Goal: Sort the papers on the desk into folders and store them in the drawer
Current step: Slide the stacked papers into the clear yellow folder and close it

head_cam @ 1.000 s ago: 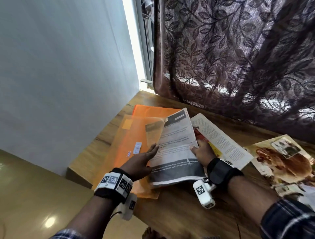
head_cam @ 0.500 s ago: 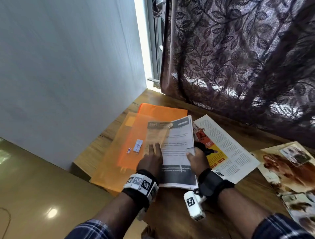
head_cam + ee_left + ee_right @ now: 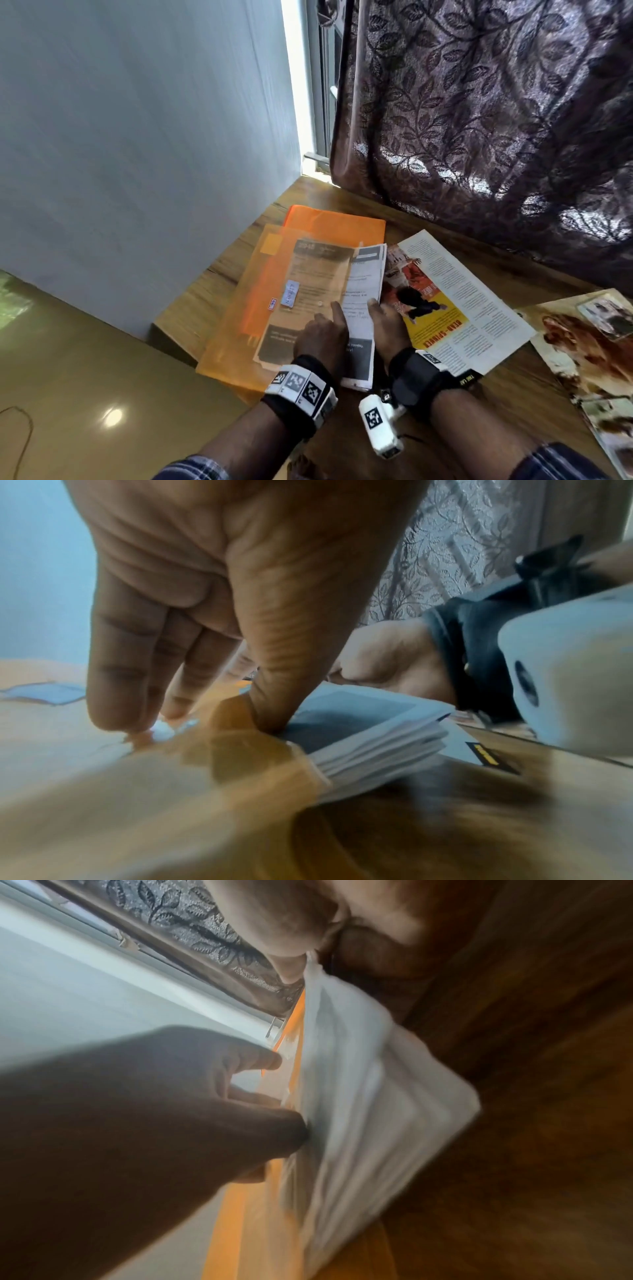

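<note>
Near the desk's [image 3: 212,284] left edge, the translucent orange folder [image 3: 239,329] is pressed flat by the left hand [image 3: 322,337], fingers extended, while the paper stack [image 3: 361,308], mostly inside, is apparently pinched at its right edge by the right hand [image 3: 385,325] for feeding in

Wooden desk [image 3: 534,284]: orange folders [image 3: 236,329], magazines [image 3: 479,308].

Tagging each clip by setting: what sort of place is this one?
Probably a room at home, at a wooden desk beside a curtained window. The leaf-patterned curtain, orange folders and loose magazine pages suggest it.
</note>
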`<state>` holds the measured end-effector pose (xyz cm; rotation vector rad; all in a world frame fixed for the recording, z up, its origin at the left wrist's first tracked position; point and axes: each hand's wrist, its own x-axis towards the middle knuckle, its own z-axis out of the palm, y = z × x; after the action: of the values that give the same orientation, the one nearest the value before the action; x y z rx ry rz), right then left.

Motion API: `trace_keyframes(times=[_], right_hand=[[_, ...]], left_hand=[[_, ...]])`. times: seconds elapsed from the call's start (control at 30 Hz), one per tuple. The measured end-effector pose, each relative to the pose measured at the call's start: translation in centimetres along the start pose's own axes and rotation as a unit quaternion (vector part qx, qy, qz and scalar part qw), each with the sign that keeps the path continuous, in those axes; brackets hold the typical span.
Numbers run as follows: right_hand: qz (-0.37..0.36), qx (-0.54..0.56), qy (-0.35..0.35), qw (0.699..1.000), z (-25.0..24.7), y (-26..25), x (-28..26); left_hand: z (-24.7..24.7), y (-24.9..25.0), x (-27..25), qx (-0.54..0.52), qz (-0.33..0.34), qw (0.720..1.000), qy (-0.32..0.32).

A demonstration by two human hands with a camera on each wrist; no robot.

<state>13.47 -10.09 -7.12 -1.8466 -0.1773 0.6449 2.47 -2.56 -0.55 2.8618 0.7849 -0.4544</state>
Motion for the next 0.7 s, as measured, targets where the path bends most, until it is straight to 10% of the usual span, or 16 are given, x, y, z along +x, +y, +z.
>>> trace_keyframes(times=[0.7], right_hand=[[-0.032,-0.035,-0.055,0.997,0.4,-1.7,0.8]], left_hand=[[-2.4,-0.7,2.5,0.072,0.036,0.995,0.066]])
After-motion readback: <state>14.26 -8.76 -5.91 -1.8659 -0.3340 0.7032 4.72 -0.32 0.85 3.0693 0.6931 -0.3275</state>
